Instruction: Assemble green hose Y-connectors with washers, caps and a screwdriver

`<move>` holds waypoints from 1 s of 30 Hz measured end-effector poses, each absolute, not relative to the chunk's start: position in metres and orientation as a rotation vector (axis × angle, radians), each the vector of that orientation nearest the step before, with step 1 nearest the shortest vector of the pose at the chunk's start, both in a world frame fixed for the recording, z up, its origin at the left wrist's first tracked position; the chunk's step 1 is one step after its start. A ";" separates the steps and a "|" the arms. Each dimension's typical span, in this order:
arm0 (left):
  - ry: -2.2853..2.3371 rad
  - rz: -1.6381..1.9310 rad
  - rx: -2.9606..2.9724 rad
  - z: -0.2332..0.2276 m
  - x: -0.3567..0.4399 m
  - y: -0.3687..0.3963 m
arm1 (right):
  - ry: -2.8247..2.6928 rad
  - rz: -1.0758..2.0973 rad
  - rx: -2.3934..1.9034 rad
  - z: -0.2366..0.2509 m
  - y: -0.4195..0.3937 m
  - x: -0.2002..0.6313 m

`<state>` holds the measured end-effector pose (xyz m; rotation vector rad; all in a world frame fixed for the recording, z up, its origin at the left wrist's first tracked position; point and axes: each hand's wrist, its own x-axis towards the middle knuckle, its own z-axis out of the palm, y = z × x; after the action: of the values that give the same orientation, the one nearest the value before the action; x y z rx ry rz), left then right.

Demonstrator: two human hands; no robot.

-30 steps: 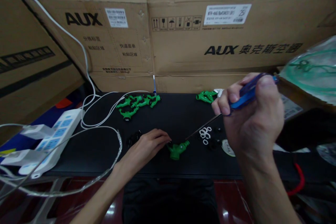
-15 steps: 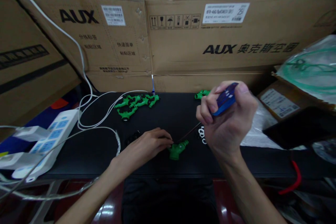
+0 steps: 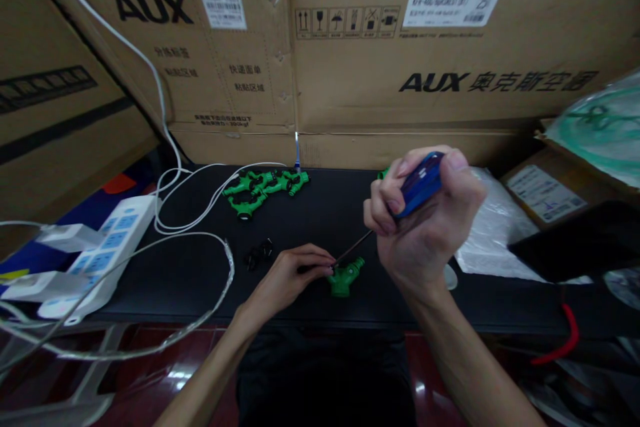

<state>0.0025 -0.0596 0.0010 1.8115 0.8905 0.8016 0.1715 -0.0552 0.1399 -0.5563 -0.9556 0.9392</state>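
My right hand (image 3: 425,233) is wrapped round the blue handle of a screwdriver (image 3: 420,183), raised above the table. The thin shaft slants down to the left, its tip at the left branch of a green Y-shaped hose connector (image 3: 343,281). My left hand (image 3: 300,270) is closed, thumb and fingers pinching that same branch; whatever lies under the fingertips is hidden. The connector rests on the black table near its front edge. Left of my left hand lie small black parts (image 3: 259,254). Several more green connectors with black fittings (image 3: 265,187) are grouped farther back.
Large cardboard boxes (image 3: 350,100) wall off the back. A white power strip (image 3: 107,253) with plugs and loose white cables (image 3: 195,233) takes up the left. On the right are plastic wrap (image 3: 490,240), a smaller box (image 3: 545,193), a dark phone-like slab (image 3: 575,240) and a red curved piece (image 3: 567,340).
The view has shifted slightly. My right hand with the screwdriver sits a little farther left and covers more of the green piece at the back. Both hands keep their hold.
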 end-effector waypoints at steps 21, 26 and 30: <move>0.860 0.852 1.764 -0.005 0.003 -0.059 | -1.040 1.016 -0.502 0.140 -0.067 0.157; 0.869 0.846 1.775 -0.002 0.003 -0.057 | -1.123 1.068 -0.524 0.137 -0.069 0.152; 0.856 0.827 1.799 -0.001 0.004 -0.056 | -1.183 0.939 -0.524 0.132 -0.069 0.151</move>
<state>0.0036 -0.0560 -0.0007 1.7986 0.8561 0.8266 0.1514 -0.0692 0.1323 -0.5242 -1.1834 0.9386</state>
